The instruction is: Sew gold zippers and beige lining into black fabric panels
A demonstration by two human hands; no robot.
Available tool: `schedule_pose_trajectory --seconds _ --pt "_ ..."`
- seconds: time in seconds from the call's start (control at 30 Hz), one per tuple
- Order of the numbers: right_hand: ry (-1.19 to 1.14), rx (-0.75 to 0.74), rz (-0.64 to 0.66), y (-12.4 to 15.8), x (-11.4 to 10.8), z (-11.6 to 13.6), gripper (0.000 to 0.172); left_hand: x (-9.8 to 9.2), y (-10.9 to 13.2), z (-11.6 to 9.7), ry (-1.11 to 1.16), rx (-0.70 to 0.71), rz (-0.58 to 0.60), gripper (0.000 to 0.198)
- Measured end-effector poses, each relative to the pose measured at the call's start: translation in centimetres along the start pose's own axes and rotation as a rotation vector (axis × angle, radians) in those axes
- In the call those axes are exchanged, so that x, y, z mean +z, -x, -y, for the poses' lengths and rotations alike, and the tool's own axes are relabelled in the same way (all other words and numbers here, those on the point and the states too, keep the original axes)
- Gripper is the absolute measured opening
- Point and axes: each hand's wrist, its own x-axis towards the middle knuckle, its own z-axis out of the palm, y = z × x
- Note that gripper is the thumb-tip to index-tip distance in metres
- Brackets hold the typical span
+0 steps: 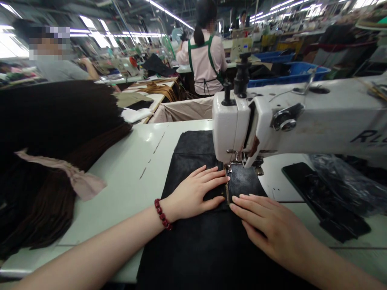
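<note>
Black fabric lies under the head of a white sewing machine and runs down toward me. A short metal-toothed zipper is set in it, just in front of the presser foot. My left hand rests flat on the fabric left of the zipper, fingers spread, their tips at its edge. On the right of the zipper, my right hand lies flat with its fingers stretched forward on the fabric. A dark red bead bracelet circles my left wrist.
Stacked dark fabric pieces with a pale pink strip cover the table's left side. A dark phone, black scraps and clear plastic lie at right. Two people work beyond, near a blue bin.
</note>
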Motion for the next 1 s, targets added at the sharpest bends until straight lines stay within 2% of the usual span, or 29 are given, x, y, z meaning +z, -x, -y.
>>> schedule_pose_trajectory --seconds 0.13,0.27,0.43,0.73,1.0 --pt "-0.037 0.016 -0.022 -0.8 0.0 -0.7 0.041 -0.2 1.3 -0.3 0.073 0.047 0.028 0.042" --pt "-0.038 0.029 -0.017 -1.6 0.0 -1.4 0.040 -0.4 1.9 0.4 0.113 0.125 0.072 0.045" --pt "-0.027 0.052 0.005 -2.7 0.0 -2.1 0.039 -1.0 0.7 2.0 0.133 0.202 0.127 0.051" --pt "0.105 0.110 -0.045 -4.0 0.2 -2.9 0.041 -1.0 -1.1 4.0 0.150 0.245 0.076 0.048" --pt "0.004 0.199 -0.104 -4.0 1.2 -3.6 0.039 -1.5 -2.8 5.7 0.165 0.288 0.048 0.041"
